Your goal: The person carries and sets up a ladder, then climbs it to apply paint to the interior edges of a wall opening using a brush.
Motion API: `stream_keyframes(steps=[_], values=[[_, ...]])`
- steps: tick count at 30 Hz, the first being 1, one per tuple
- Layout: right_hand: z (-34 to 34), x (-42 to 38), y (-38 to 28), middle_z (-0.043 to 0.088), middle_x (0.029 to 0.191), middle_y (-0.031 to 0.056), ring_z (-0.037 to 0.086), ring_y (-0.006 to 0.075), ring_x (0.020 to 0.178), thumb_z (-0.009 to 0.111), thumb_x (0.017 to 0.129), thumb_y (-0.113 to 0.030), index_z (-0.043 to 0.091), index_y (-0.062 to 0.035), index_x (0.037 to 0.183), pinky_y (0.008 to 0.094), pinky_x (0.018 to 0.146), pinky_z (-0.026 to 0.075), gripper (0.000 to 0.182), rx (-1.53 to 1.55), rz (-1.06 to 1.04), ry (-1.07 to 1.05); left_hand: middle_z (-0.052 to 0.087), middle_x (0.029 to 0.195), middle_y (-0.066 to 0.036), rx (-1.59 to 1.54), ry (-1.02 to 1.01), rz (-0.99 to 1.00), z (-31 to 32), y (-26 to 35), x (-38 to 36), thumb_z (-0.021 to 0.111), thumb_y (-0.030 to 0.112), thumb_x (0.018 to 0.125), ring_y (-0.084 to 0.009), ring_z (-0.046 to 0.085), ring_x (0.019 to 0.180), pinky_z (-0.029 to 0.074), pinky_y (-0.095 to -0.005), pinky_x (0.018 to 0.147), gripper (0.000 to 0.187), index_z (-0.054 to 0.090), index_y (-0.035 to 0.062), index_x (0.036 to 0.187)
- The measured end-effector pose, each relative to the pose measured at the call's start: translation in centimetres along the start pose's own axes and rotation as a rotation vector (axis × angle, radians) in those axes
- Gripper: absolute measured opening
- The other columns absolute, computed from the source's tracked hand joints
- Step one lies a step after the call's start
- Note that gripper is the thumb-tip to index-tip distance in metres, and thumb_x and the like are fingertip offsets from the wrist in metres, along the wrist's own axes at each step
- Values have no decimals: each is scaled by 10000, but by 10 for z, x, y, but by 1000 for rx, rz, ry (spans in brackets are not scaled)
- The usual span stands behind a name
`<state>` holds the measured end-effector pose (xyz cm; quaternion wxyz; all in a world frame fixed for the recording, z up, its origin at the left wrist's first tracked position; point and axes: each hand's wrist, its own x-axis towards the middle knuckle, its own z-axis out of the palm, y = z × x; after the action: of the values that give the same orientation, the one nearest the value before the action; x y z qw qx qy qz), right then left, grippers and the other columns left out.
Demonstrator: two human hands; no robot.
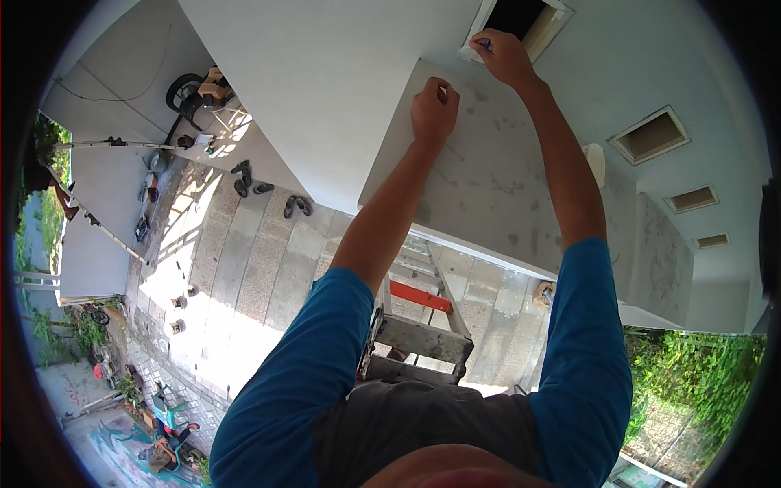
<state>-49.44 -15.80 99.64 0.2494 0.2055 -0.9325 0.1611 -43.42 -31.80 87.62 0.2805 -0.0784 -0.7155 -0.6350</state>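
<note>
The beam [504, 179] under the left hand [434, 110] looks like painted plaster, matt white, with grey scuffs and smears. The ceiling [325, 73] around it is smoother and also matt. The ladder [419, 329] is dull grey metal, worn, with one orange painted bar. The floor [260, 260] below is paved with rough, speckled stone slabs. The sleeves [582, 342] are soft blue cloth without shine.
</note>
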Motion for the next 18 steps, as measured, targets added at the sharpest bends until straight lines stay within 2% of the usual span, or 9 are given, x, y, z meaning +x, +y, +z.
stream_keyframes(steps=[4, 5, 6, 8, 10, 12, 15, 18], values=[[-12, -1, -5, 745, 913, 103, 708, 313, 829, 686, 932, -252, 750, -82, 991, 399, 753, 555, 191, -10, -16, 80, 609, 585, -80, 8, -3, 1, -2, 3, 0, 680, 88, 868, -205, 589, 498, 471, -346, 530, 75, 643, 24, 876], [-15, -1, -12, 745, 909, 102, 708, 312, 828, 686, 931, -250, 751, -84, 990, 400, 750, 555, 188, 11, 4, 109, 617, 596, -89, 15, -14, -12, -3, 4, 0, 681, 105, 867, -244, 612, 520, 486, -372, 542, 83, 637, 35, 877], [-14, 1, -13, 745, 909, 102, 708, 312, 828, 686, 931, -250, 751, -84, 990, 400, 750, 555, 188, 11, 1, 108, 626, 607, -98, 23, -25, -26, -3, 3, 0, 683, 122, 867, -284, 635, 542, 501, -398, 554, 92, 631, 47, 878], [-11, -1, -14, 746, 912, 102, 710, 309, 829, 690, 927, -248, 749, -71, 989, 399, 748, 554, 196, 47, 60, 10, 624, 606, -99, 18, -20, -26, -3, 2, 0, 682, 121, 866, -284, 633, 540, 498, -397, 551, 91, 630, 47, 875], [-1, 0, -5, 745, 903, 106, 710, 306, 818, 692, 926, -246, 749, -67, 989, 397, 742, 554, 198, 39, 30, 14, 622, 604, -100, 11, -18, -22, -1, 0, 1, 681, 120, 866, -284, 631, 537, 495, -397, 548, 91, 629, 46, 872], [-1, 3, -2, 743, 893, 110, 709, 304, 808, 694, 925, -244, 749, -63, 990, 394, 737, 554, 199, 33, -4, 16, 602, 578, -79, 1, -11, -8, -1, -2, 1, 683, 92, 868, -196, 580, 492, 460, -342, 524, 83, 639, 22, 880], [-14, 4, -8, 740, 891, 125, 711, 305, 806, 691, 926, -234, 747, -55, 989, 391, 742, 554, 198, -16, -13, 49, 605, 580, -80, -8, -13, -5, -1, -2, 1, 682, 93, 869, -198, 582, 493, 461, -343, 524, 85, 639, 21, 881], [-17, 2, -13, 739, 894, 132, 710, 309, 805, 690, 927, -234, 745, -61, 991, 390, 741, 554, 193, 65, 2, 85, 617, 588, -84, 31, -9, 5, 0, -1, 0, 681, 98, 873, -202, 592, 501, 463, -344, 526, 88, 638, 21, 881]])
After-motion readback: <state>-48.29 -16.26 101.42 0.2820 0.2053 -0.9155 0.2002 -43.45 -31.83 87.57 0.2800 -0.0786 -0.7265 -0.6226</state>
